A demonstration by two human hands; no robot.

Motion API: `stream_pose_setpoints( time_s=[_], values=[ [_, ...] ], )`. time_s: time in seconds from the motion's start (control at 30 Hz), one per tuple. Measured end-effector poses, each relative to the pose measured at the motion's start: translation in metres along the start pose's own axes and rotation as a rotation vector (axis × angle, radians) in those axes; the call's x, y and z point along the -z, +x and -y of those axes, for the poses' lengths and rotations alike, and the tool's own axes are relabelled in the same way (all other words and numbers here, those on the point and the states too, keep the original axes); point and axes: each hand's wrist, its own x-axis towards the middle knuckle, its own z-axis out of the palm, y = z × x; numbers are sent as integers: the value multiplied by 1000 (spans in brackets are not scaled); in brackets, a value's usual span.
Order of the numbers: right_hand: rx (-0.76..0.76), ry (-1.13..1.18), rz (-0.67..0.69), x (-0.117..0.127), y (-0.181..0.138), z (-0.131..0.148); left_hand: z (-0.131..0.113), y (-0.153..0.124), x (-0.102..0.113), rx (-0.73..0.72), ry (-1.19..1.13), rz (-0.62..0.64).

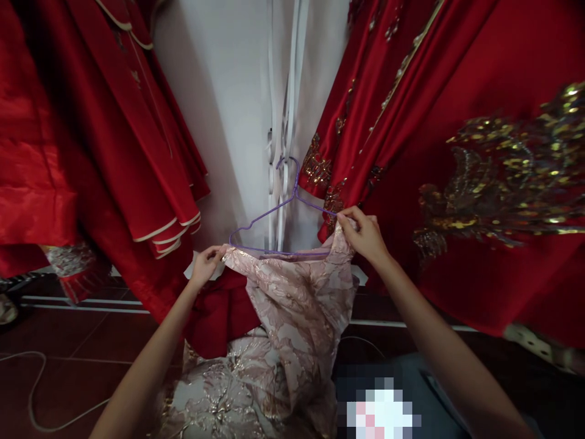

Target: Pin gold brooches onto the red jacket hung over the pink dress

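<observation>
Your left hand (pixel 208 265) and right hand (pixel 364 233), pinched closed, each grip one shoulder of one dress (pixel 299 299); one hanger (pixel 295 190) spans its neck.

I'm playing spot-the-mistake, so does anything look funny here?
Yes, a pale cord curls loosely across the floor at lower left, which looks untidy. Blocky squares near the bottom hide what's there. I see no damage on the pink dress.

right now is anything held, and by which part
The pink dress, by its shoulders: left hand pinching one, right hand the other; whether the hanger is gripped is unclear.
</observation>
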Motion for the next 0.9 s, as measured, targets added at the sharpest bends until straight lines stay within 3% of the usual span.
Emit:
stream_pose_setpoints(
  time_s=[0.2, 0.57, 0.73, 0.9],
  values=[
    [17, 2, 27, -1, 4, -7, 1, 4, 2, -28, 23, -15],
    [25, 19, 40, 1, 2, -3, -19, 20, 8, -47, 38, -4],
    [10, 78, 45, -4, 0, 0, -49, 34, -7, -113, 48, -21],
    [-11, 84, 25, -7, -4, 1, -85, 42, -11, -235, 83, 142]
  ],
)
